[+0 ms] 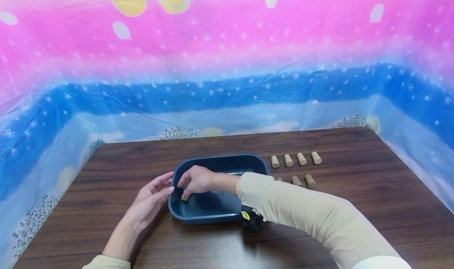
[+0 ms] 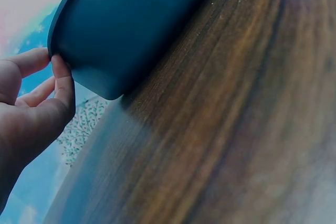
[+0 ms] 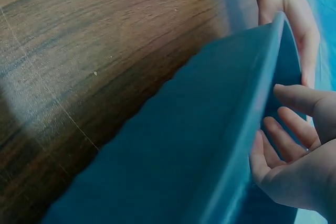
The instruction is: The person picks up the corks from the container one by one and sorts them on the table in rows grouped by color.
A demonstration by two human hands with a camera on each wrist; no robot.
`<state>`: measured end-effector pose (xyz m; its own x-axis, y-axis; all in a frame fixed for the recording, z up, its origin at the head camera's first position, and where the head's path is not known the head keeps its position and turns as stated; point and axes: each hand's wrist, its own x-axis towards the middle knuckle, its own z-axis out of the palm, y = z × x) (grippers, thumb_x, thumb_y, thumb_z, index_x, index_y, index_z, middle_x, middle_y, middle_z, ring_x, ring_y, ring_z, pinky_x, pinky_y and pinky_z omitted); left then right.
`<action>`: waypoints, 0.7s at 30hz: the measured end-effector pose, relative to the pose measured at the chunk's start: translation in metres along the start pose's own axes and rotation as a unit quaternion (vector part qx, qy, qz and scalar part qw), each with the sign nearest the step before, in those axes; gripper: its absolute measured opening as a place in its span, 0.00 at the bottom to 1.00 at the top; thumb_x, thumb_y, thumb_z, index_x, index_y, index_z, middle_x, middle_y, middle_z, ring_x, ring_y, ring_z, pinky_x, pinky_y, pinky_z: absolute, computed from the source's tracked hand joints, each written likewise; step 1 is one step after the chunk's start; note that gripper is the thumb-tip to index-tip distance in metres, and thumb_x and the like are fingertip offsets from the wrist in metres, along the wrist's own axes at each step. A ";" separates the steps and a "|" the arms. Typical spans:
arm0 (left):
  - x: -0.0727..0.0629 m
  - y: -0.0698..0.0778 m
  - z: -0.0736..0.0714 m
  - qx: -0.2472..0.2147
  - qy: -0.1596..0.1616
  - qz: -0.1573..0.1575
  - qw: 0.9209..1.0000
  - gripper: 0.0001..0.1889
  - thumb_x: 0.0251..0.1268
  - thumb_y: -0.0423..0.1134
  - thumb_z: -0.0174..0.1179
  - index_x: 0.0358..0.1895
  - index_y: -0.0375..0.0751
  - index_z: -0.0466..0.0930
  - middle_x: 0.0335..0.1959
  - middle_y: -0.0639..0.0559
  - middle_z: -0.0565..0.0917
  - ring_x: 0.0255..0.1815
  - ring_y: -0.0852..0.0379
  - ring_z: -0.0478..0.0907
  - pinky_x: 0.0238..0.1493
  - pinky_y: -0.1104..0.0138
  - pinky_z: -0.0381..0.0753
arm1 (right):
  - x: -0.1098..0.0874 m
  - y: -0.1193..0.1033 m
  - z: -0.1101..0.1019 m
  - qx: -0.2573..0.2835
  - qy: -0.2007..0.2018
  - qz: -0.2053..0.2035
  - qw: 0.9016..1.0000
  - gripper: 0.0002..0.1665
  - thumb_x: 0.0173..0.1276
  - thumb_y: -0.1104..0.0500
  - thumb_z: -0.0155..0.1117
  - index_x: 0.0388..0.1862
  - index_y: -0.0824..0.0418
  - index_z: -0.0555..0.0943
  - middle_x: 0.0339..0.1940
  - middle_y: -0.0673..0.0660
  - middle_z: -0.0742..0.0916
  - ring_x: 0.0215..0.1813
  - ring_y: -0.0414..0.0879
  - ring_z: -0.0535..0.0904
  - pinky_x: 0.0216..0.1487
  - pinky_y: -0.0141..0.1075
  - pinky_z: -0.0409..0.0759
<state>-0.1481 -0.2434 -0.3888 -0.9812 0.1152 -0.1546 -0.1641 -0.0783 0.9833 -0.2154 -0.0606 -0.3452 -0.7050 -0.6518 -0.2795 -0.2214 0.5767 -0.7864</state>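
My left hand point(image 1: 150, 202) touches the left end of a dark blue plastic bin point(image 1: 221, 218), thumb and fingertips right at the rim. In the left wrist view, the fingertips of the left hand point(image 2: 39, 98) meet the outer wall just under the lip. Reaching over the bin, my right hand point(image 1: 198, 180) is down inside its left end. A small brownish cork point(image 1: 185, 198) shows beside the right thumb. The right wrist view has the right hand point(image 3: 299, 145) with thumb and fingers spread apart and nothing seen between them; the near wall hides the bin floor.
Right of the bin, several tapered corks point(image 1: 301, 159) stand in a back row. A front row of corks point(image 1: 310, 181) is partly hidden behind the right sleeve point(image 1: 305, 210). The dark wooden table point(image 1: 372, 174) meets a patterned cloth point(image 1: 227, 83) at its back edge.
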 end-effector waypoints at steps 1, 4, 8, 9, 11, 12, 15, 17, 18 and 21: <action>0.000 0.000 0.000 0.001 -0.001 0.001 1.000 0.29 0.71 0.34 0.55 0.72 0.33 0.57 0.61 0.43 0.65 0.56 0.57 0.72 0.57 0.71 0.73 | 0.000 0.000 0.001 0.001 0.002 0.003 1.000 0.16 0.59 0.66 0.72 0.47 0.62 0.85 0.42 0.51 0.86 0.47 0.44 0.78 0.54 0.41 0.76; 0.001 0.000 0.001 0.000 -0.003 0.006 1.000 0.29 0.71 0.34 0.55 0.72 0.32 0.57 0.60 0.44 0.66 0.55 0.58 0.73 0.57 0.71 0.73 | 0.000 0.002 0.003 -0.010 0.003 0.003 1.000 0.15 0.59 0.66 0.71 0.47 0.61 0.86 0.42 0.51 0.86 0.46 0.43 0.78 0.54 0.40 0.77; 0.001 -0.001 0.001 -0.003 -0.004 0.011 1.000 0.29 0.71 0.33 0.55 0.71 0.31 0.58 0.58 0.45 0.68 0.54 0.59 0.74 0.56 0.70 0.73 | 0.001 0.006 0.006 -0.045 -0.004 -0.008 0.999 0.15 0.61 0.70 0.68 0.47 0.61 0.86 0.42 0.51 0.87 0.44 0.41 0.78 0.52 0.35 0.77; 0.001 -0.001 0.001 -0.003 -0.005 0.012 1.000 0.29 0.71 0.33 0.55 0.71 0.31 0.58 0.57 0.45 0.68 0.54 0.59 0.74 0.56 0.70 0.74 | 0.002 0.006 0.007 -0.056 -0.005 -0.012 0.998 0.15 0.61 0.71 0.66 0.47 0.61 0.86 0.42 0.51 0.87 0.44 0.41 0.78 0.51 0.34 0.77; 0.000 -0.001 0.001 -0.005 -0.004 0.012 1.000 0.29 0.71 0.33 0.56 0.71 0.31 0.59 0.57 0.46 0.68 0.53 0.59 0.74 0.56 0.70 0.74 | 0.002 0.007 0.008 -0.075 -0.007 -0.020 0.997 0.17 0.62 0.74 0.63 0.47 0.61 0.86 0.42 0.51 0.87 0.44 0.40 0.78 0.51 0.32 0.77; 0.000 -0.001 0.001 -0.006 -0.004 0.013 1.000 0.29 0.71 0.33 0.56 0.71 0.31 0.58 0.57 0.45 0.68 0.53 0.59 0.74 0.56 0.70 0.74 | 0.003 0.007 0.008 -0.085 -0.008 -0.023 0.996 0.18 0.62 0.75 0.61 0.46 0.60 0.86 0.42 0.51 0.87 0.44 0.40 0.78 0.51 0.32 0.76; 0.000 -0.001 0.001 -0.008 -0.002 0.011 1.000 0.29 0.71 0.33 0.56 0.71 0.31 0.58 0.58 0.44 0.67 0.54 0.59 0.73 0.56 0.71 0.74 | 0.003 0.007 0.009 -0.111 -0.015 -0.033 0.993 0.18 0.62 0.75 0.60 0.46 0.60 0.87 0.42 0.50 0.87 0.44 0.39 0.77 0.54 0.32 0.75; 0.000 -0.001 0.001 -0.010 -0.002 0.009 1.000 0.29 0.71 0.33 0.56 0.71 0.31 0.58 0.58 0.44 0.66 0.54 0.59 0.73 0.56 0.71 0.74 | 0.002 0.008 0.009 -0.127 -0.022 -0.040 0.991 0.17 0.63 0.74 0.60 0.46 0.59 0.87 0.42 0.50 0.87 0.44 0.39 0.78 0.55 0.32 0.74; 0.000 -0.001 0.001 -0.011 -0.002 0.009 1.000 0.29 0.71 0.33 0.56 0.71 0.31 0.58 0.58 0.44 0.66 0.54 0.59 0.73 0.56 0.71 0.74 | 0.002 0.008 0.009 -0.132 -0.026 -0.044 0.990 0.17 0.64 0.73 0.61 0.46 0.59 0.87 0.42 0.50 0.87 0.44 0.39 0.78 0.55 0.32 0.74; 0.000 -0.002 0.001 -0.014 -0.003 0.010 1.000 0.28 0.71 0.33 0.56 0.71 0.32 0.59 0.58 0.44 0.65 0.54 0.59 0.73 0.56 0.71 0.74 | 0.001 0.010 0.007 -0.145 -0.037 -0.054 0.987 0.15 0.64 0.71 0.63 0.47 0.59 0.86 0.42 0.50 0.87 0.44 0.38 0.79 0.52 0.30 0.75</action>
<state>-0.1483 -0.2427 -0.3903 -0.9837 0.1190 -0.1347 -0.1477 -0.1085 0.9831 -0.2132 -0.0590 -0.3567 -0.6179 -0.7452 -0.2509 -0.4835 0.6118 -0.6260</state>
